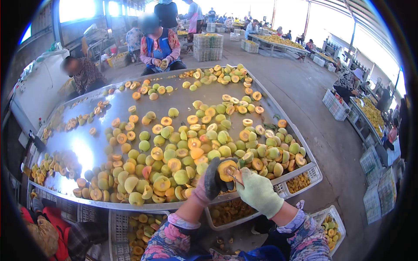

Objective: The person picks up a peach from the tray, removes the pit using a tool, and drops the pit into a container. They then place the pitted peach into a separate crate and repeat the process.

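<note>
My left hand (211, 185), in a dark and pink glove, holds a halved yellow peach (226, 168) with the cut face up. Right beside it my right hand (257, 191), in a light green glove, presses a small pitting tool (235, 176) into the peach half. Both hands hover over the near edge of a big metal table (87, 148) heaped with whole and halved peaches (183, 148). Flowered sleeves cover both forearms.
White crates (226, 213) of peach halves sit under the table's near edge. A person in a blue vest (159, 48) sits at the far side, another (85, 74) at the far left, one in red (48, 230) at my near left. Stacked crates (208, 47) and more workers fill the hall behind.
</note>
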### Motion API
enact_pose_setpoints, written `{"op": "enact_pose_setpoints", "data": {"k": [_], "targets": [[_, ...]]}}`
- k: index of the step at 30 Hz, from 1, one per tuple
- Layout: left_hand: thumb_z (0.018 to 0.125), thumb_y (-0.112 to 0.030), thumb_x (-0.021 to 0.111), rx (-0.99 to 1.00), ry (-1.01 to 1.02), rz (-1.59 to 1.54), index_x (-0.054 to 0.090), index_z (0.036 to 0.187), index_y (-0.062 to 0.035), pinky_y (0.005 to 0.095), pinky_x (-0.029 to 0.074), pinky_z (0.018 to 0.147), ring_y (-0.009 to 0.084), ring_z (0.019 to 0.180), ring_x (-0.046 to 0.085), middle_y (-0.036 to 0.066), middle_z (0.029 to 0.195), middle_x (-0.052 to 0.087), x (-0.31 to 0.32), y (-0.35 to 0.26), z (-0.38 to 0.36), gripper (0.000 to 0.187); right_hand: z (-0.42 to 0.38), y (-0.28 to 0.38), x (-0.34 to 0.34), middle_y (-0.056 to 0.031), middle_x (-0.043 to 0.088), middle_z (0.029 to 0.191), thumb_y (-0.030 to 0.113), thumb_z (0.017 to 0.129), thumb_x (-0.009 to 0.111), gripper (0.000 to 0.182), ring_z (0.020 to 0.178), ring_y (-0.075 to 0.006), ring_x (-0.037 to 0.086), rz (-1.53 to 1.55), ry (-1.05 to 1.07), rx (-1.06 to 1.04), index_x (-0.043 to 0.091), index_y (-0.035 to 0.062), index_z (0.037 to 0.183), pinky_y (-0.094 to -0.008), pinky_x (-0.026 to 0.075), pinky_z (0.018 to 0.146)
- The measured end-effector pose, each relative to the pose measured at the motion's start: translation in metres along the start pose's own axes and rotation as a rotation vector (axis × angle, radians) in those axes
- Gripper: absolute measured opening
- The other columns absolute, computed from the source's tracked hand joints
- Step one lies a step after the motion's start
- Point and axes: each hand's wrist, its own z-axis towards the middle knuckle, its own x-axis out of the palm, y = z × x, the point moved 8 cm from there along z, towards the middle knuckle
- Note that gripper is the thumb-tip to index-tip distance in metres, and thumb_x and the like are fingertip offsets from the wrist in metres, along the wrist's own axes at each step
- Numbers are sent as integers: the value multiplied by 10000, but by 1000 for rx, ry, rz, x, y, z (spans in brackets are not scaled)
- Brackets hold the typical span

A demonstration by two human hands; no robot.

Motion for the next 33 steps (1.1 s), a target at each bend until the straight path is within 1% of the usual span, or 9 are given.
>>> {"op": "enact_pose_setpoints", "data": {"k": [5, 7, 10, 16, 21, 23, 26, 28, 33], "targets": [[992, -448, 538, -35, 47, 11, 553, 1300, -49, 271, 539, 595, 206, 768, 691, 105, 1100, 670, -31, 24, 10, 504, 0, 5, 6, -175, 654, 785, 190, 913, 616, 204, 691, -365, 682, -173, 34, 1, 560, 10, 993, -455, 547, 555], [909, -285, 677, 307, -161, 859, 553, 1270, -49, 361, 560, 789, 286, 960, 678, 123, 1144, 656, -55, 17, 14, 449, 0, 6, 8, -178, 650, 775, 188, 915, 611, 211, 689, -367, 681, -194, 36, 18, 556, 5, 1003, -459, 545, 548], [813, -155, 745, 774, -129, 1300, 532, 1277, -50, 425, 504, 946, 342, 1104, 620, 138, 1200, 637, -1, -21, -14, 522, 1, 6, 13, -189, 642, 763, 181, 917, 600, 222, 695, -372, 683, -201, 74, 42, 546, -9, 1019, -465, 543, 546], [840, -147, 749, 1026, -317, 1395, 550, 1259, -7, 380, 524, 912, 312, 1017, 668, 141, 1157, 668, 2, -21, -27, 485, -3, 8, 27, -225, 624, 756, 132, 883, 619, 250, 673, -404, 668, 61, 61, 5, 524, -31, 1047, -480, 535, 556], [896, -168, 687, 897, -255, 1121, 566, 1234, 18, 383, 532, 899, 291, 1002, 675, 143, 1144, 674, -3, -23, -19, 405, -10, 12, 39, -189, 597, 727, 106, 878, 627, 217, 542, -327, 617, 211, -58, -192, 522, 3, 1038, -431, 506, 493], [919, -179, 658, 823, -222, 870, 574, 1225, 25, 374, 537, 888, 270, 993, 678, 143, 1135, 678, -9, -31, -15, 378, -15, 7, 56, -82, 598, 705, 168, 911, 590, 173, 558, -190, 603, 1001, 525, 584, 513, 47, 1007, -361, 463, 462], [965, -202, 581, 969, -137, 1164, 595, 1206, 22, 347, 544, 869, 219, 988, 674, 127, 1122, 689, 22, -54, -29, 329, -21, 10, 53, -18, 549, 720, 210, 930, 580, 155, 566, -81, 509, 1227, 639, 681, 516, 82, 988, -251, 389, 444], [986, -228, 528, 315, 49, 317, 598, 1198, 21, 338, 544, 848, 228, 960, 682, 137, 1110, 694, 2, -27, -6, 335, -20, 9, 46, -19, 544, 731, 215, 928, 595, 159, 555, -82, 495, 1199, 670, 696, 519, 90, 988, -245, 380, 439], [1005, -271, 517, 514, -64, 758, 615, 1139, 25, 346, 544, 811, 225, 896, 701, 134, 1031, 712, 4, -39, -8, 340, -22, 8, 52, -10, 538, 771, 246, 927, 629, 187, 551, -76, 476, 1281, 768, 757, 524, 105, 990, -236, 370, 435]]}}
